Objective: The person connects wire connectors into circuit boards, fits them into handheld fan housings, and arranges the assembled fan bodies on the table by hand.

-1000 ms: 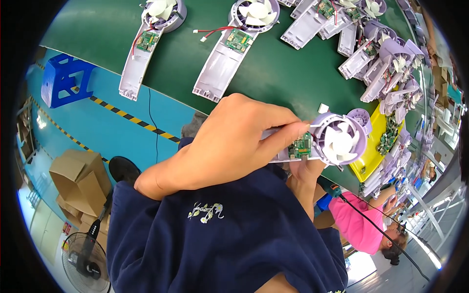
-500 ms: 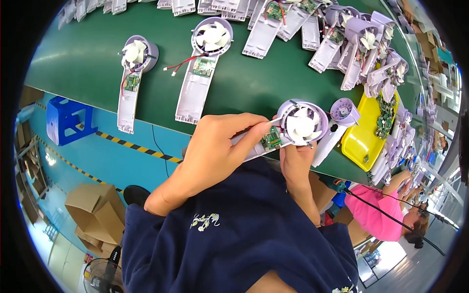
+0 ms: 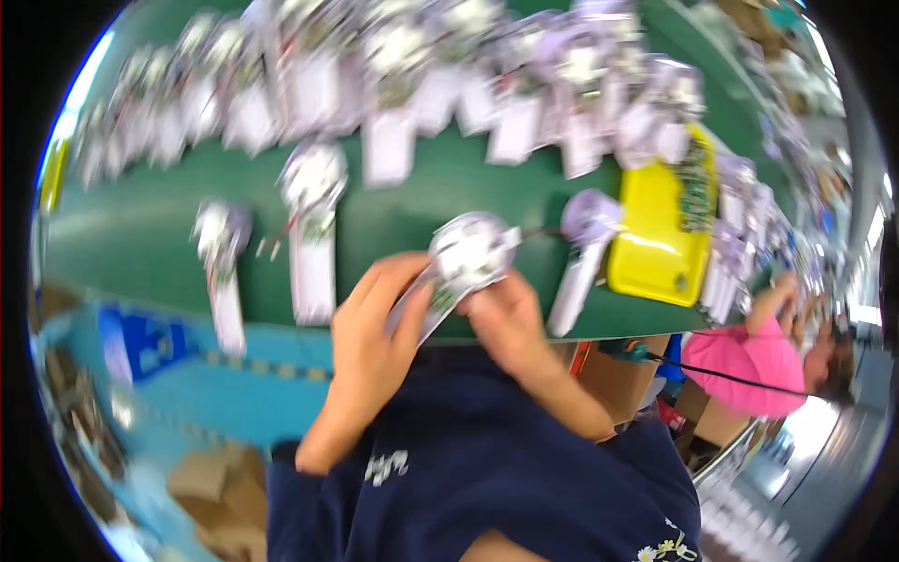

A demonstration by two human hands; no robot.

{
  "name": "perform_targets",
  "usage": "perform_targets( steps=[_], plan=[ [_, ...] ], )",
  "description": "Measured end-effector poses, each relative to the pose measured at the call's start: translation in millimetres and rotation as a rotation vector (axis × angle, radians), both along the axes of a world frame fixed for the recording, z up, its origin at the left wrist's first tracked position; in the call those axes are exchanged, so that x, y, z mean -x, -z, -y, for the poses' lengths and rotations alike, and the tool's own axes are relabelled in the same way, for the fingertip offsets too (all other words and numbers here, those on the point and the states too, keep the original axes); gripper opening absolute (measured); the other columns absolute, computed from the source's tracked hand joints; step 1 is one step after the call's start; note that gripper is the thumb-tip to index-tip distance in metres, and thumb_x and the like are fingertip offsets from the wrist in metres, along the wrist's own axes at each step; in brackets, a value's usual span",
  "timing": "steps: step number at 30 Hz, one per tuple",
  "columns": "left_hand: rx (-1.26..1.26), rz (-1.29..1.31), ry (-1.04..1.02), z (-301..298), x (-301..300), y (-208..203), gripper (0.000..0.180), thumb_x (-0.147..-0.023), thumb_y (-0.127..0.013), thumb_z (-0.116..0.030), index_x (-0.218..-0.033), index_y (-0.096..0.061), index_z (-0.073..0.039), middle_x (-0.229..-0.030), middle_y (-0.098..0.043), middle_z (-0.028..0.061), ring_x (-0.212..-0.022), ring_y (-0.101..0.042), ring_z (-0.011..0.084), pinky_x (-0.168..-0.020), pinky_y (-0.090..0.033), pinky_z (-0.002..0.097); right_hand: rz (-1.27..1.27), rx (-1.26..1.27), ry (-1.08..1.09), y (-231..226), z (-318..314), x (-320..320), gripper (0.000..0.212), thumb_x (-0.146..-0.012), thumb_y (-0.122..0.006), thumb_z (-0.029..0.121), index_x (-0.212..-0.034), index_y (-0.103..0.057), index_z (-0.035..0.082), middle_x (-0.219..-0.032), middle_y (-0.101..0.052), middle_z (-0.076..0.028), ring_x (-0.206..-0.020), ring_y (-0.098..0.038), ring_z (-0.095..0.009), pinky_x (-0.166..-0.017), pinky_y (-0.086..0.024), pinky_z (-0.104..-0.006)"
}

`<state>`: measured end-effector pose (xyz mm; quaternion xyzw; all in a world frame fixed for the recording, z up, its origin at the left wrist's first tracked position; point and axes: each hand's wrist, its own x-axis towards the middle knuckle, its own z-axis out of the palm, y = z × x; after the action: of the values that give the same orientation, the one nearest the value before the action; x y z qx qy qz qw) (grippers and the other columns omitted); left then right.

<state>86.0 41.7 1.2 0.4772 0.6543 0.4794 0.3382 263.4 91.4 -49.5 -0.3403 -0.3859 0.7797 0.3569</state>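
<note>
Sitting between the two hands, the small fan (image 3: 473, 251) tilts, its round head up and to the right, its pale handle slanting down to the left near the green table's (image 3: 403, 211) edge. The left hand (image 3: 379, 314) is curled, thumb on one side of the handle and fingers on the other, gripping it beside a green circuit board (image 3: 440, 298). The right hand (image 3: 506, 323) is partly closed below the fan's head, fingertips touching its underside; blur hides how firmly. Left of the hands, two more fans lie on the table, a smaller one (image 3: 223, 229) and a larger one (image 3: 314, 178). To the right lie a purple fan part (image 3: 592, 217) and, just beyond, a yellow tray (image 3: 651, 248) holding circuit boards (image 3: 694, 192). Many blurred fans (image 3: 389, 103) line the far side.
</note>
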Motion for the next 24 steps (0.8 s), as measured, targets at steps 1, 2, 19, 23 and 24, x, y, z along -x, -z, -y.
perform_targets(
  steps=[1,2,19,23,24],
  plan=[
    [-0.039,-0.018,0.024,-1,-5,12,0.031,-0.087,-0.073,0.001,-0.118,-0.068,-0.001,-0.113,-0.069,0.0204,-0.103,-0.069,0.0349,-0.089,-0.055,0.0394,0.158,-0.026,0.033,11,-1,-2,0.04,-0.098,-0.069,0.011,-0.135,-0.059,0.002,-0.122,-0.066,-0.004,-0.111,-0.059,-0.012,-0.1,-0.048,-0.0328],
    [-0.074,-0.079,0.0,0,-5,9,0.033,-0.084,-0.076,0.001,-0.115,-0.069,0.0,-0.113,-0.069,0.0201,-0.103,-0.069,0.036,-0.09,-0.055,0.0403,0.1,0.014,0.051,8,-1,7,0.034,-0.099,-0.068,0.012,-0.13,-0.062,0.003,-0.118,-0.068,-0.003,-0.11,-0.06,-0.012,-0.099,-0.048,-0.0312],
    [-0.105,-0.278,-0.139,-2,2,10,0.009,-0.091,-0.068,0.001,-0.1,-0.068,0.002,-0.115,-0.066,0.0104,-0.081,-0.064,0.0125,-0.06,-0.048,0.0212,0.058,-0.233,-0.02,4,-6,39,0.04,-0.094,-0.074,0.016,-0.126,-0.057,-0.001,-0.115,-0.064,-0.007,-0.106,-0.064,-0.013,-0.098,-0.051,-0.0316],
    [-0.128,-0.302,-0.131,1,5,14,0.005,-0.096,-0.064,0.001,-0.101,-0.065,0.004,-0.117,-0.065,0.0115,-0.085,-0.064,0.0124,-0.067,-0.051,0.0226,0.035,-0.198,0.04,6,-4,49,0.05,-0.095,-0.074,0.016,-0.136,-0.051,-0.001,-0.121,-0.063,-0.007,-0.112,-0.062,-0.014,-0.101,-0.048,-0.0322],
    [-0.126,-0.249,-0.168,3,3,14,0.007,-0.098,-0.062,0.001,-0.104,-0.064,0.005,-0.117,-0.066,0.0122,-0.088,-0.064,0.0134,-0.071,-0.052,0.0241,0.02,-0.181,0.096,2,-3,52,0.055,-0.095,-0.073,0.017,-0.141,-0.047,0.0,-0.126,-0.061,-0.007,-0.117,-0.06,-0.014,-0.102,-0.046,-0.0322]
  ],
)
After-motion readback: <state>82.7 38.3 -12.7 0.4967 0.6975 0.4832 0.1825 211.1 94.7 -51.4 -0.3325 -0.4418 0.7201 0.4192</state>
